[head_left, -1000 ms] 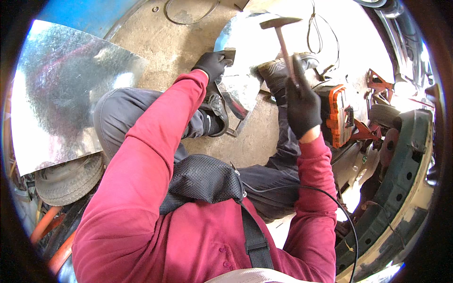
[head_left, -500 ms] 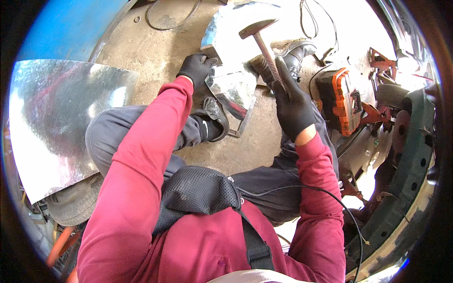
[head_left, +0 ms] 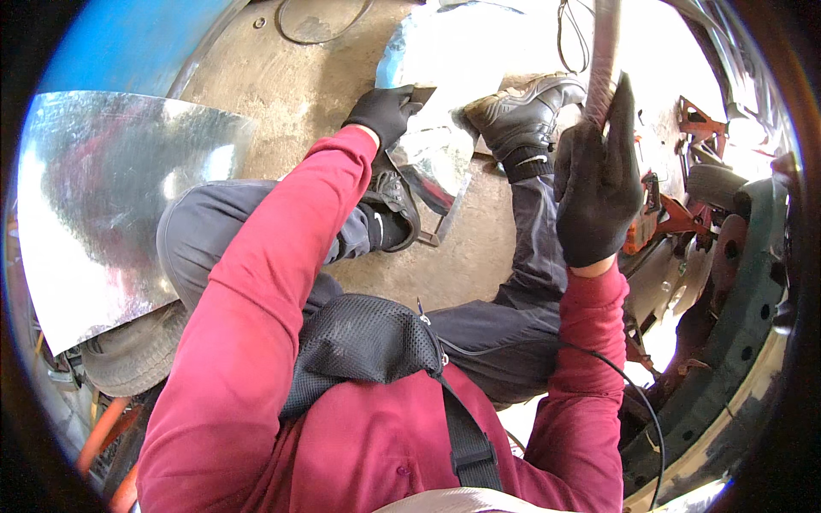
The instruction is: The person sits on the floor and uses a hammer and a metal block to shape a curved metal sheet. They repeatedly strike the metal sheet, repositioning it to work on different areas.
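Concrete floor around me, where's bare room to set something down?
Bare concrete lies between the big curved metal sheet, the blue panel and the left hand. A smaller patch sits between the two legs. The right side, by the orange tool and dark rim, is crowded.

left hand [head_left: 386, 111], black glove, stretched far out and pressed down flat; right hand [head_left: 597, 184] raised closer, fist clenched, red sleeves on both arms
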`<state>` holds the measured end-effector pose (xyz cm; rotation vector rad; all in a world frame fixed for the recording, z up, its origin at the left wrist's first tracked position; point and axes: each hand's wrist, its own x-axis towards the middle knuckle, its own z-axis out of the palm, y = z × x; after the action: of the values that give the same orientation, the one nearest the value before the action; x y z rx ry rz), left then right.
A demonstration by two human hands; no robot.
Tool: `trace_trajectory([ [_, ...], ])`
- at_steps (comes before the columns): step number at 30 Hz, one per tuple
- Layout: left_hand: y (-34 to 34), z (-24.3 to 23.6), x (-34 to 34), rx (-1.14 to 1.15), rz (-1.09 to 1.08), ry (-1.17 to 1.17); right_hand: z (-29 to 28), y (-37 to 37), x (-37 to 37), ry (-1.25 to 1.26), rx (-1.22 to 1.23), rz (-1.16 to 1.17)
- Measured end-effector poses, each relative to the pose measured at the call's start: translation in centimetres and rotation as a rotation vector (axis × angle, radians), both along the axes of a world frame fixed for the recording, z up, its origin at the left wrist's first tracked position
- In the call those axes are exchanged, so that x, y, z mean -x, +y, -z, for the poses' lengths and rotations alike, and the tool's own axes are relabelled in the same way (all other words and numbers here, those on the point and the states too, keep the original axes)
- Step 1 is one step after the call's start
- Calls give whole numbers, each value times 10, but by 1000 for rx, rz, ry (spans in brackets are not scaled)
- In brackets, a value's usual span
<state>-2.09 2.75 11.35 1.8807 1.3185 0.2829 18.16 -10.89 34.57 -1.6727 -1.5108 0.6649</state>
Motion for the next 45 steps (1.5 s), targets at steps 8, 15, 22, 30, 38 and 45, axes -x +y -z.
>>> trace_trajectory([
  [8,5,12,4,154,-39,-81,47,-24,-1,-315,178,-181],
  [15,-6,3,7,69,-96,-113,8,-9,-9,-152,-139,-56],
  [22,-3,3,-10,56,34,23,12,-14,1,-533,376,-170],
  [30,-6,5,-5,85,-116,-169,45,-20,-16,-211,-89,-120],
  [38,-3,4,-11,15,-23,-34,-4,-8,-7,-276,-359,-1],
  [45,-13,27,-11,-77,-6,-120,53,-34,-22,-620,433,-165],
])
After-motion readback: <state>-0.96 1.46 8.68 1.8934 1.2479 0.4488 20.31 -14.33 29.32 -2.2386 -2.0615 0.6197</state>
